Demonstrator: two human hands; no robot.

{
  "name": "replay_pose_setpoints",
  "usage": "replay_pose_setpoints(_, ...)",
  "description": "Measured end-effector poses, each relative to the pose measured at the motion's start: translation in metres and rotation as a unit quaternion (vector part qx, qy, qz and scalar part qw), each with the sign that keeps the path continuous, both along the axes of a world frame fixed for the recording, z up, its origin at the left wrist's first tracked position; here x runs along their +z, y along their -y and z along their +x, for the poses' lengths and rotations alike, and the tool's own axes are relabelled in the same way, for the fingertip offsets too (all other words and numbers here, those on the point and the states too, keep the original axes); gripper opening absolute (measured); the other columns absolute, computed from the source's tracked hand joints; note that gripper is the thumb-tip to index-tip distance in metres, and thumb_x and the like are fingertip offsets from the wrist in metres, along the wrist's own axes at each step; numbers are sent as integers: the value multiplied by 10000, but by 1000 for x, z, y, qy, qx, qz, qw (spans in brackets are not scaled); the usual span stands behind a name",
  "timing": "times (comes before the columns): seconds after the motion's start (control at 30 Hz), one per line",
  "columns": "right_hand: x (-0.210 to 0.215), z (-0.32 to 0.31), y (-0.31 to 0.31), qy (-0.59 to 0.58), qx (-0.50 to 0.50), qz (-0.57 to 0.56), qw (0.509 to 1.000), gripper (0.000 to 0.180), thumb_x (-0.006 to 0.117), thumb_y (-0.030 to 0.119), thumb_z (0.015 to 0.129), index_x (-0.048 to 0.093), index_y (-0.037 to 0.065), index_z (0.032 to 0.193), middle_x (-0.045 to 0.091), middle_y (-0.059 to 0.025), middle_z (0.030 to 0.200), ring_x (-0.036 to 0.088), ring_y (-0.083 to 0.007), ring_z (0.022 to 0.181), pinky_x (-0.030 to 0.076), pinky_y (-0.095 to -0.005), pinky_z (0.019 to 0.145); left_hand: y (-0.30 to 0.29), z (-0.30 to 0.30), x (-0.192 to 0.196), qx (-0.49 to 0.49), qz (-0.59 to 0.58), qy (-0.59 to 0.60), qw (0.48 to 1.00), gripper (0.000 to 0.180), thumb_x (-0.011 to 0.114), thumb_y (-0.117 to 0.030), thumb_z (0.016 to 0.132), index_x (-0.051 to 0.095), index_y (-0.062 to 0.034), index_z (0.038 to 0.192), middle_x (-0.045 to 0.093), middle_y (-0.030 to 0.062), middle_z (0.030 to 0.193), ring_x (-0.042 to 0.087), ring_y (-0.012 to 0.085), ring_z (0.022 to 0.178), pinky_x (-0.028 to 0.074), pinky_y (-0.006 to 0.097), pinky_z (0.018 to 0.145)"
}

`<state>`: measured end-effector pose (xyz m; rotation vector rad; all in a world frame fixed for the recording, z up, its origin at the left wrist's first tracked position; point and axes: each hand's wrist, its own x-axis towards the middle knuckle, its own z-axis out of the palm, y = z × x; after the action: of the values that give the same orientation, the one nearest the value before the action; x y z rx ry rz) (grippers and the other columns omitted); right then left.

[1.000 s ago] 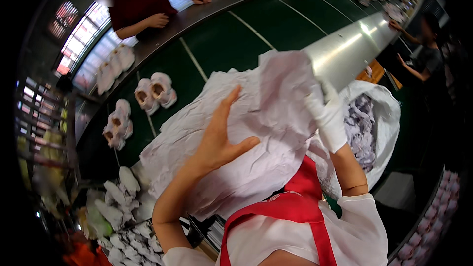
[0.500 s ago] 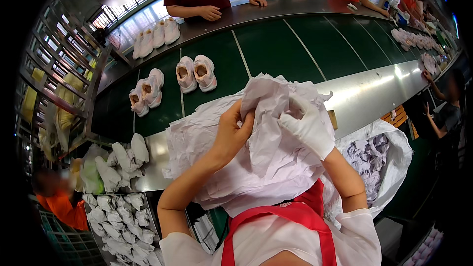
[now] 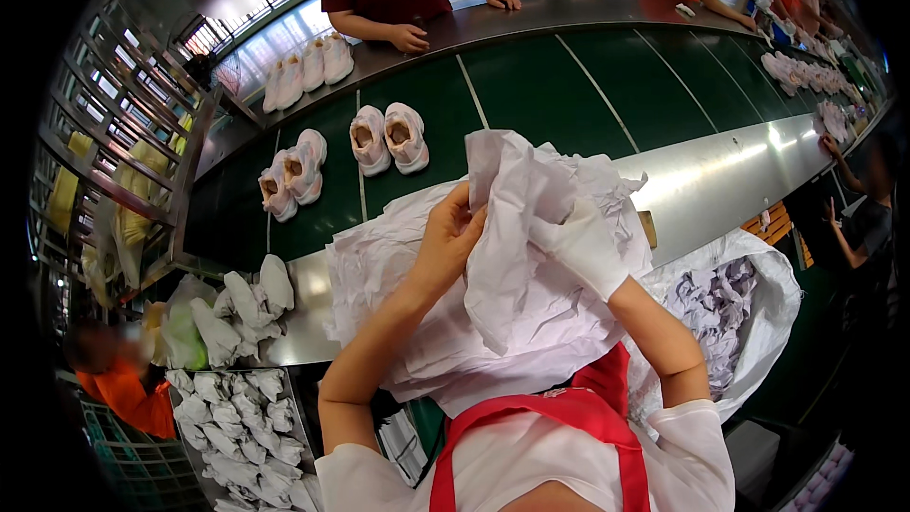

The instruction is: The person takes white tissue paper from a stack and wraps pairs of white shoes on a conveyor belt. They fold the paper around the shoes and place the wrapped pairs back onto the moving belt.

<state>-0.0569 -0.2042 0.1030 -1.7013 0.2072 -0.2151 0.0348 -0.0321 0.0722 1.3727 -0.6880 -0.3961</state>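
My left hand (image 3: 447, 239) is bare and pinches the left edge of a crumpled white tissue paper sheet (image 3: 517, 228) held up in front of my chest. My right hand (image 3: 580, 245), in a white glove, grips the same sheet from the right. Under the held sheet lies a stack of white tissue paper (image 3: 379, 270) on the steel table edge (image 3: 720, 185). Both hands are close together, near the sheet's top.
Pairs of pink-white shoes (image 3: 389, 137) ride a green conveyor belt (image 3: 569, 85). Paper wads (image 3: 242, 299) lie at my left, more in a tray (image 3: 237, 427). A white bag of crumpled paper (image 3: 730, 303) sits at my right. People stand across the belt.
My hands have come together on the sheet and bunched it up; a second ago my left hand was spread flat on it. The view has swung left.
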Motion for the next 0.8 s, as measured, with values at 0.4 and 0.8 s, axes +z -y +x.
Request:
replay_pose_setpoints(0.4,4,-17,40,125,-123,0,985,225,623,172,913,644,-9,1045,632,-25,889,581,-86,795,466,-235,667,-25,1,22,49,8,-96,994,530,622,-54,860,415,-9,1346,535,98,1268,529,166,1160,431,289,954)
replay_pose_setpoints(0.8,-10,-25,12,80,-151,65,983,266,540,285,962,600,41,873,481,44,694,427,-69,634,361,-232,579,-22,-35,30,84,179,154,968,908,703,-331,815,168,-72,1500,517,189,1316,542,302,1143,389,387,996)
